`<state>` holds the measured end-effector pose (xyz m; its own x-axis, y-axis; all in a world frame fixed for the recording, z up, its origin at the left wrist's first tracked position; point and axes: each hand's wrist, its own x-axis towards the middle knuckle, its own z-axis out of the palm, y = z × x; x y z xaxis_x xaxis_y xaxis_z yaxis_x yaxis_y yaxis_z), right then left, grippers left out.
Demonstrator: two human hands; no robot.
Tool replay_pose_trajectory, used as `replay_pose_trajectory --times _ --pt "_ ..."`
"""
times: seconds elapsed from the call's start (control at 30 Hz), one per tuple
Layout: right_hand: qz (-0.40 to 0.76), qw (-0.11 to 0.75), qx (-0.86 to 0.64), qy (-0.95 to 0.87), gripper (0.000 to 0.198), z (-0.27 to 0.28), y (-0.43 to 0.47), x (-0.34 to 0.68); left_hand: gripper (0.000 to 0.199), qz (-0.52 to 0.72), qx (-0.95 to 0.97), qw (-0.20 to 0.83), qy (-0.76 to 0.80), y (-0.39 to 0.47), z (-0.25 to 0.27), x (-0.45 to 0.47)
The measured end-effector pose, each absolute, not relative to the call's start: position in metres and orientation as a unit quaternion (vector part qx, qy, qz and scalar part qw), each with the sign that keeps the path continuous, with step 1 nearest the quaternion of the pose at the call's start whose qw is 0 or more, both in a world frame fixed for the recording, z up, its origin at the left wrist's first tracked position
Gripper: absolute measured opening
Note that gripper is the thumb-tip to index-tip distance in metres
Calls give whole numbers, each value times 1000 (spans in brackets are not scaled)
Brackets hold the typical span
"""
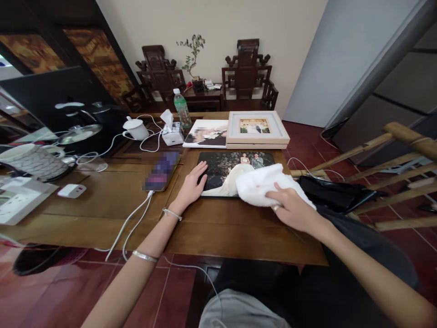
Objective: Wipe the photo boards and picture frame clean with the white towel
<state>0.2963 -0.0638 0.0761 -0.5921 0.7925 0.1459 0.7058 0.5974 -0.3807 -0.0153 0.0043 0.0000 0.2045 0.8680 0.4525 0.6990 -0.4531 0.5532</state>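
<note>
A dark photo panel (218, 171) showing two people in wedding dress lies flat on the wooden table (211, 228). My left hand (192, 184) rests on the panel's left edge with its fingers stretched out. In my right hand (290, 205) is a white cloth (261, 180), gripped at its near side. The cloth covers the panel's lower right corner. Beyond the panel are a framed photo (256, 125) with a pale border and a white-edged photo print (206, 133) beside it.
Left of the panel lies a phone (160, 171) with a white cable (136, 209) plugged in. Farther back stand a tissue box (173, 133), a bottle (182, 109) and a lidded white cup (135, 129). A power strip (25, 198) and charger (71, 191) sit at left; a wooden chair (406, 136) stands right.
</note>
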Motion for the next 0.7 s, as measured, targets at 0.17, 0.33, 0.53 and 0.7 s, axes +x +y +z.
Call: replay_pose_trajectory --times 0.17,0.33,0.53,0.7 --pt "155 165 -455 -861 28 85 6 295 41 369 768 118 511 5 0 -16" --pt "169 166 -466 -852 24 93 71 292 41 364 769 117 512 4 2 -16" --pt "159 136 -511 -834 15 94 104 283 40 363 771 114 511 3 3 -15" --pt "142 179 -472 -852 20 87 64 284 40 363 768 117 515 4 2 -15"
